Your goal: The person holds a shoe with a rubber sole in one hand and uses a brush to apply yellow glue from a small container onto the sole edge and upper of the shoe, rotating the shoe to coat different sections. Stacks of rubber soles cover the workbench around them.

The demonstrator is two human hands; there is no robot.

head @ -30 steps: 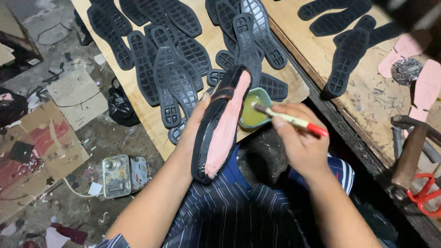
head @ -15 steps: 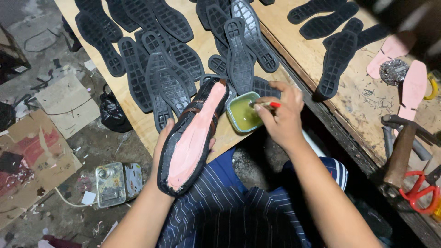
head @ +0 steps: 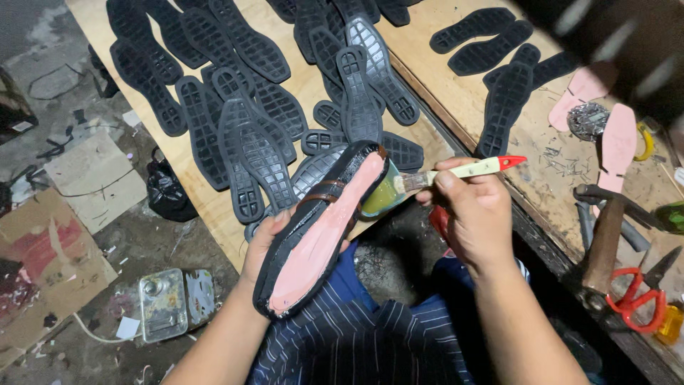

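Pink-lined shoe slanting toe-up-right in closed left hand, right hand gripping brush

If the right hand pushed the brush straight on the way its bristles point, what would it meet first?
Likely the shoe held in the left hand; the brush in the right hand points at its pink bottom, though depth is unclear.

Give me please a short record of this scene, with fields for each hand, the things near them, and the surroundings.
left hand: the left hand holds a shoe from below, its pink bottom facing up
right hand: the right hand grips a brush with a pale handle and red tip
brush end: bristles at a small bowl of yellowish liquid behind the shoe
board: black rubber soles spread over a wooden board
right side: hammer, red scissors, pink insoles
floor: metal tin, cardboard pieces
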